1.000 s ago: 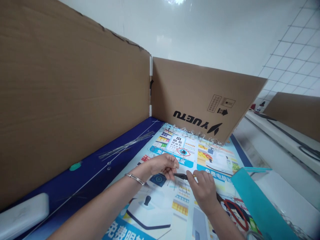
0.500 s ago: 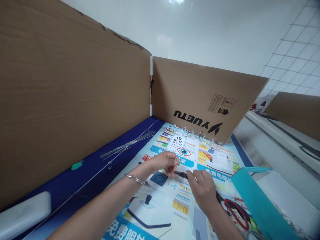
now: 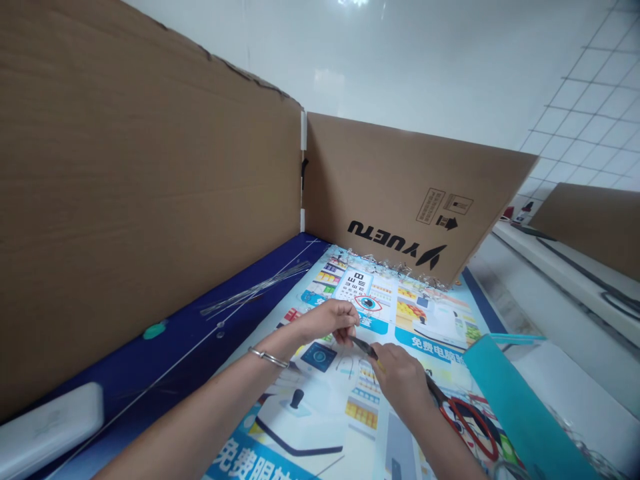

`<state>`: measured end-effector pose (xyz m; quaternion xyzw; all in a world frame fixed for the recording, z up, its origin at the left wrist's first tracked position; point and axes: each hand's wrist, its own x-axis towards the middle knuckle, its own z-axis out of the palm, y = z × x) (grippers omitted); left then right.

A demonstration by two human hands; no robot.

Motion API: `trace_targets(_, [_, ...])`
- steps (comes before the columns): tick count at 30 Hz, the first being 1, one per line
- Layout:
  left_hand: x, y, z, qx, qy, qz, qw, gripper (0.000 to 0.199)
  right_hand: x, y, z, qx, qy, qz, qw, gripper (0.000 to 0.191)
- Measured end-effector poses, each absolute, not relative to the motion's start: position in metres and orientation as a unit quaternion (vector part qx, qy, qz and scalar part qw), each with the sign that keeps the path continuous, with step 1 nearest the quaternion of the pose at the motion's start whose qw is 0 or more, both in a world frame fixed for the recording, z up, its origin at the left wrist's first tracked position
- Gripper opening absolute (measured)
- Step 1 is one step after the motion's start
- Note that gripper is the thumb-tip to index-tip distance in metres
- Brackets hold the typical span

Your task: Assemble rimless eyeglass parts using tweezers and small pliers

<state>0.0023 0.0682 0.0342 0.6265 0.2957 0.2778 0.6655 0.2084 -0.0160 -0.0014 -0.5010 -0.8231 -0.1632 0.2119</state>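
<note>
Over the printed mat, my left hand [image 3: 339, 321] is closed in a pinch. What its fingertips hold is too small to make out. My right hand [image 3: 403, 377] wraps round a pair of pliers [image 3: 363, 346]; the dark, narrow jaws point left and reach my left fingertips. A bit of yellow handle shows by the right fingers, and the rest is hidden in the palm. Under the right forearm lies a pair of scissors with red handles [image 3: 473, 427], partly covered. Fine bent wires [image 3: 345, 365] lie on the mat just below the pliers.
Cardboard panels [image 3: 165, 187] stand at the left and back. Small wire pieces [image 3: 400, 268] line the back panel's foot. A bundle of straight wires [image 3: 255, 290] lies on the blue strip at left, a white case [image 3: 50, 427] nearer. A teal box [image 3: 525, 407] stands at right.
The pliers have tilted, with the jaws now sloping more steeply up toward my left fingers. My right hand has turned and shifted slightly down; the left hand has barely moved.
</note>
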Motion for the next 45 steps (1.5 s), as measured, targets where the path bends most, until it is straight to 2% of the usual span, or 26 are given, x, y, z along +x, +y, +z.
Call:
trace_targets(11, [0.001,0.067,0.038,0.643,0.289,0.285,0.65,0.03,0.207,-0.015,0.006,-0.55,-0.81,-0.045,0.195,0.021])
trace_targets(19, [0.001,0.067,0.038,0.621,0.287,0.284,0.672,0.032,0.21,-0.013,0.002,-0.552,-0.804,-0.009,0.222,0.023])
trace_targets(26, [-0.001,0.069,0.037,0.59,0.294,0.272,0.701,0.037,0.214,-0.011,-0.001,-0.535,-0.813,-0.054,0.224,0.021])
trace_targets(31, [-0.001,0.069,0.037,0.617,0.316,0.252,0.676,0.042,0.213,-0.012,-0.003,-0.511,-0.819,-0.121,0.231,0.02])
trace_targets(36, [-0.001,0.071,0.034,0.656,0.331,0.237,0.635,0.04,0.212,-0.012,-0.002,-0.509,-0.822,-0.106,0.23,0.019])
trace_targets(41, [0.0,0.072,0.029,0.651,0.347,0.236,0.632,0.036,0.214,-0.009,-0.002,-0.502,-0.808,-0.138,0.275,0.022])
trace_targets(45, [0.005,0.072,0.025,0.608,0.367,0.267,0.652,0.041,0.213,-0.011,0.004,-0.5,-0.796,-0.181,0.287,0.022])
